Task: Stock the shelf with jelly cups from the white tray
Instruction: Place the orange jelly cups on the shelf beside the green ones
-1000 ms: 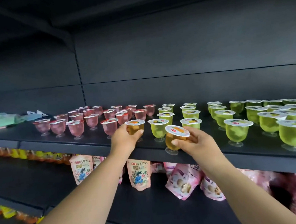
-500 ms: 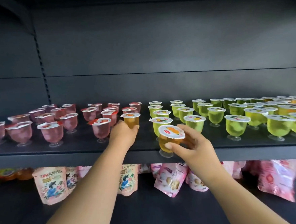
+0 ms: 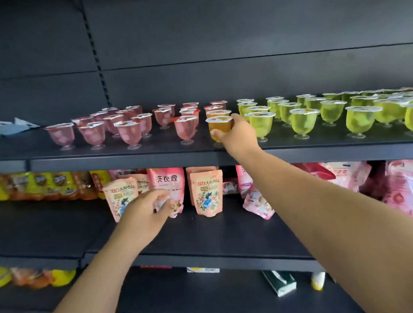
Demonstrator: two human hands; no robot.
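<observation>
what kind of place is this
Most likely a shop aisle: a dark metal shelf lined with jelly cups sorted by colour, with packaged refill pouches on the tier below.

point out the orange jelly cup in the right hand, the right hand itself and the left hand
orange jelly cup (image 3: 219, 127), head view, clear side wall
right hand (image 3: 238, 135), head view, back of hand
left hand (image 3: 143, 215), head view, back of hand

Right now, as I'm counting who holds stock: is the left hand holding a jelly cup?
No, the left hand is down in front of the pouches, holding no cup; only the right hand grips an orange jelly cup.
</observation>
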